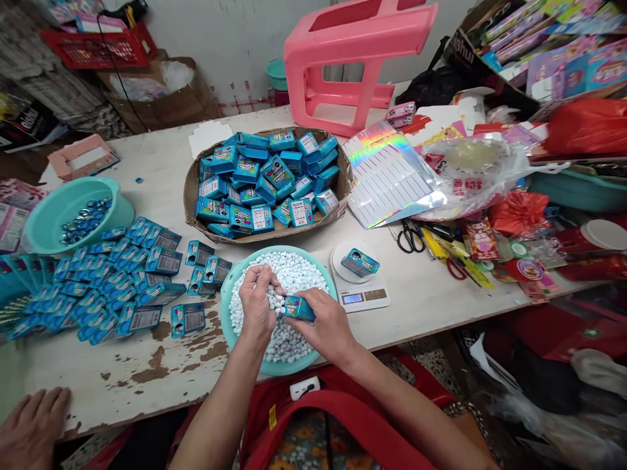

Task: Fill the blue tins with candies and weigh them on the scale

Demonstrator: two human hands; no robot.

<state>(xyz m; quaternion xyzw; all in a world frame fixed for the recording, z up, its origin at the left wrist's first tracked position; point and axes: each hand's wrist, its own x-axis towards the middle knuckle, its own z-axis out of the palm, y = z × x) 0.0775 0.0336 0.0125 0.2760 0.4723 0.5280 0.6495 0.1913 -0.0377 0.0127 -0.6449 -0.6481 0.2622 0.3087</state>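
Observation:
Over a turquoise basin (228, 307) filled with small white candies (298, 271), my left hand (257, 303) is curled around some of the candies, a few showing at its fingers. My right hand (333, 326) grips a small blue candy box (300, 308), its end close against the left fingers. To the right, a white digital scale (372, 295) carries another blue box (360, 262). Left of the basin stand several more blue boxes, the nearest box (188, 319) with a round hole in its top.
An oval cardboard tray (269, 236) heaped with blue boxes sits behind the basin. A turquoise bowl (117, 209) holds shiny blue pieces. A pink stool (323, 65) lies at the back; scissors (410, 236) and knives lie right. Another person's hand (36, 418) rests lower left.

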